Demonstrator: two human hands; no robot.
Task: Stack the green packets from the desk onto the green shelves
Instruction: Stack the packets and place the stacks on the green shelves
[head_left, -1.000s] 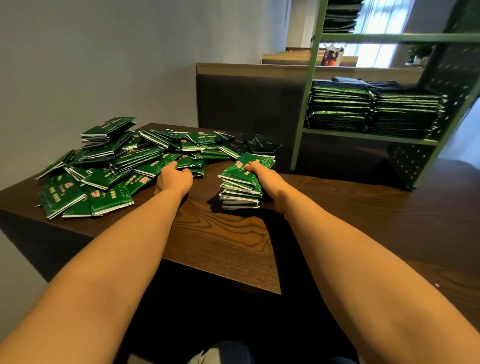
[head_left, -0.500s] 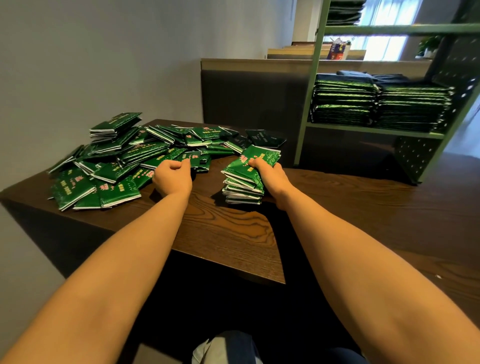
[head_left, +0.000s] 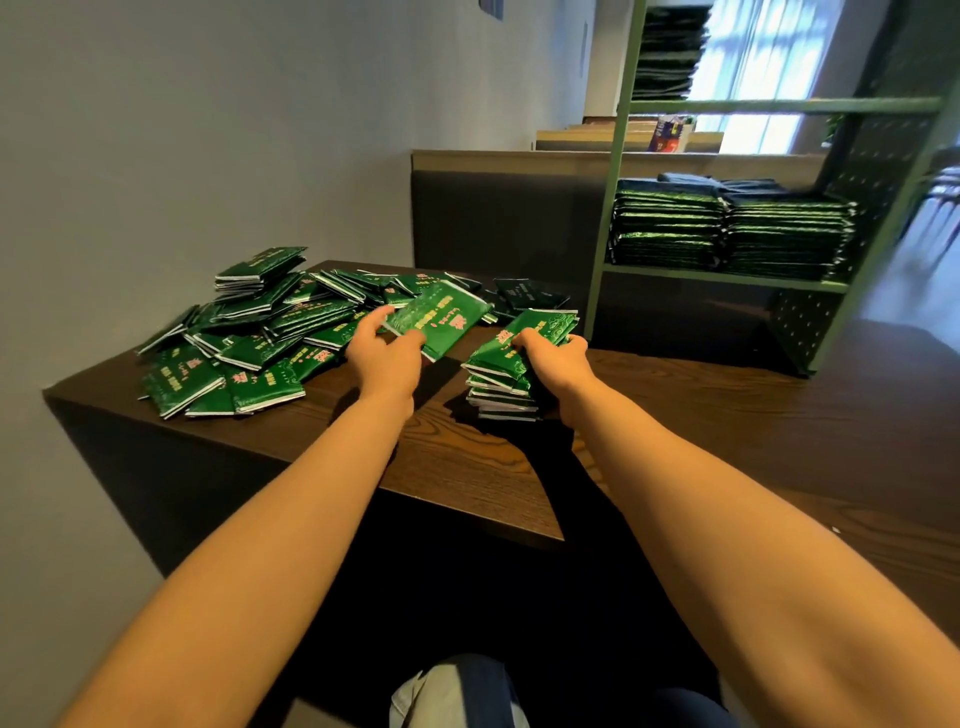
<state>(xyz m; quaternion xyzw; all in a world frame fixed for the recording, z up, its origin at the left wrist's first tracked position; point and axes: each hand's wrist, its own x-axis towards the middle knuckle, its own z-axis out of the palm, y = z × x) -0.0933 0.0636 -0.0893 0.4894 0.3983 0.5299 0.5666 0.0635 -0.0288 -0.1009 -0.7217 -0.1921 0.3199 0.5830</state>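
Lifted packet (head_left: 439, 316): one green packet, now off the loose heap (head_left: 249, 338) and held tilted in the air between the heap and the small stack (head_left: 506, 371). The left hand (head_left: 384, 353) pinches its near edge. A second ago that hand was down at the heap's right edge with nothing raised, so a fresh packet has just been picked and looks headed for the small stack. The right hand (head_left: 550, 353) has not shifted: its fingers are curled over the top packets of the small stack, gripping them and steadying the pile on the desk (head_left: 467, 462). Judgement: the person is still gathering a batch on the desk, and no batch is on its way to the shelves yet. The loose heap spreads over the far left of the desk, with many packets still unsorted. To the far right stand the green shelves (head_left: 727, 277). The middle shelf holds a left shelf stack (head_left: 667, 228) and a right shelf stack (head_left: 787, 239) side by side and touching, with some room above them. The shelf above carries an upper stack (head_left: 670, 52), dim and partly cut off by the frame.
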